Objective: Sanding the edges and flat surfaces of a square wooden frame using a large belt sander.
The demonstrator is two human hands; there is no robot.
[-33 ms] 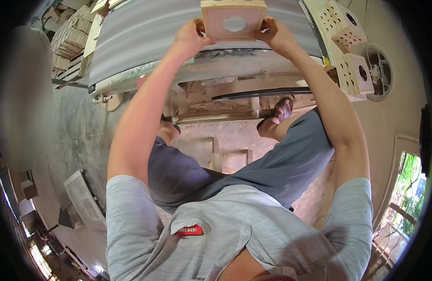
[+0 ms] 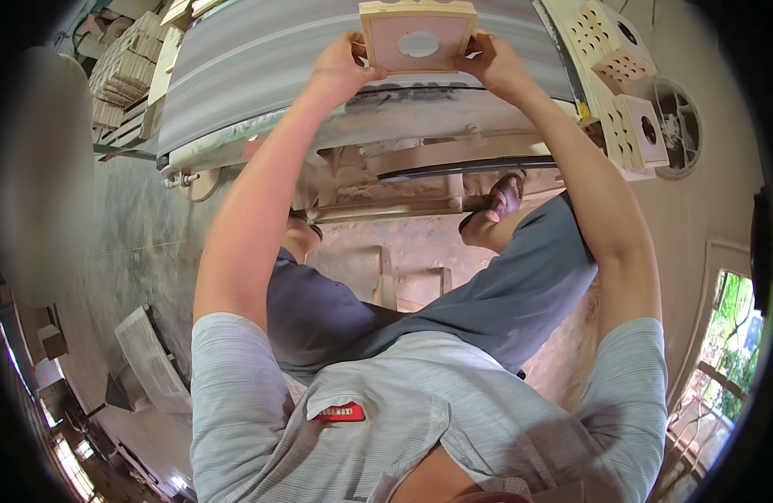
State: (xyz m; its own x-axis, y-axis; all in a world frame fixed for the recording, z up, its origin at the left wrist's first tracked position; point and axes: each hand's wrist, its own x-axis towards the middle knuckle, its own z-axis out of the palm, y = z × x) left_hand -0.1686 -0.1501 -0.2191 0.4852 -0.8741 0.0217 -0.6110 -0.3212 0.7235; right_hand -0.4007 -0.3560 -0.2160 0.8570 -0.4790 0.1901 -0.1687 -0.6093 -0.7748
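Note:
A small pale wooden box (image 2: 386,52) stands on a wide grey belt-like surface (image 2: 260,63) at the far middle. The face turned to me has a round hole, and scalloped cut-outs show along its far top edge. My left hand (image 2: 340,69) grips its left side, with the thumb at the lower corner. On the opposite side my right hand (image 2: 494,67) holds it, fingers closed at the edge. Both arms reach straight out. The far side of the box and some of my fingertips are hidden.
On a ledge at the far right sit similar wooden boxes (image 2: 640,132) with round holes, beside a round fan-like frame (image 2: 678,126). Stacked wooden pieces (image 2: 130,63) are at the far left. A metal frame and bar (image 2: 386,208) run below the belt near my feet.

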